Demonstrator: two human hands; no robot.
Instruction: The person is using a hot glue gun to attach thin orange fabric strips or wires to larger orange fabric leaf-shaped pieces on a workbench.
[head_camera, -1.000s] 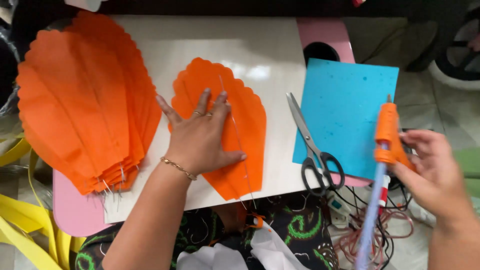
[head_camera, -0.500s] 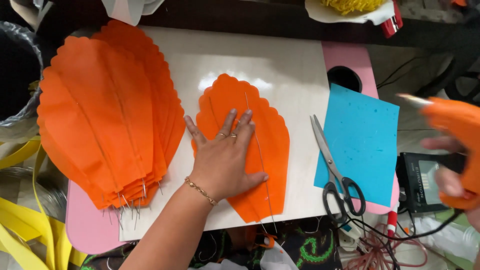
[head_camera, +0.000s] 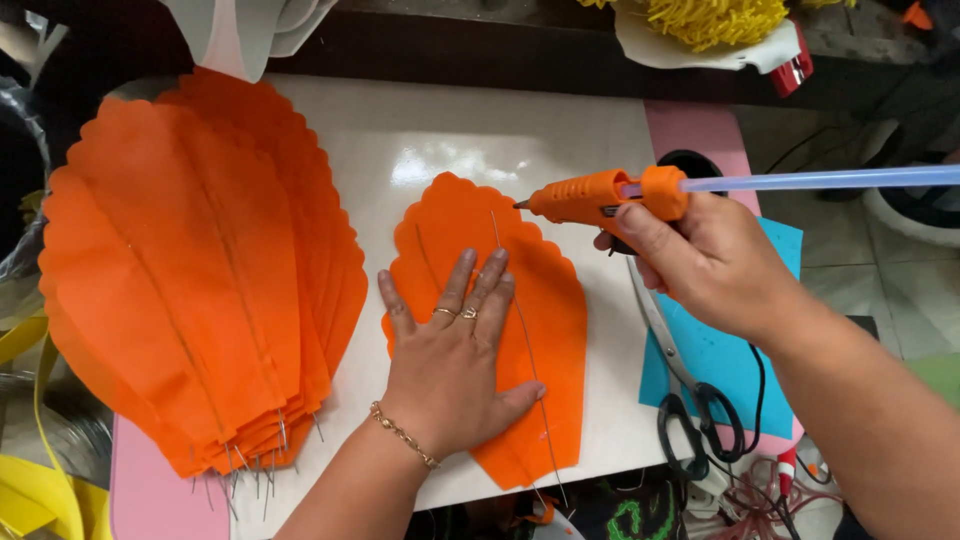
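Observation:
My left hand (head_camera: 450, 360) lies flat with fingers spread on a small orange scalloped petal (head_camera: 540, 300) on the white table (head_camera: 480, 140). A thin wire (head_camera: 525, 340) runs lengthwise down the petal, just right of my fingers. My right hand (head_camera: 700, 265) grips an orange hot glue gun (head_camera: 600, 197) with a pale blue glue stick (head_camera: 820, 180) sticking out behind. The gun's nozzle points left and hovers at the petal's upper right edge, near the top end of the wire.
A stack of large orange scalloped petals (head_camera: 190, 270) with wire stems fills the table's left side. Black-handled scissors (head_camera: 690, 400) lie on a blue sheet (head_camera: 720, 350) at the right. Cables (head_camera: 760, 500) hang below. Yellow fringed material (head_camera: 720, 20) sits at the far edge.
My right hand has carried the glue gun from the right side in over the table, turning it so the nozzle points at the petal's top. The left hand stays pressed on the petal.

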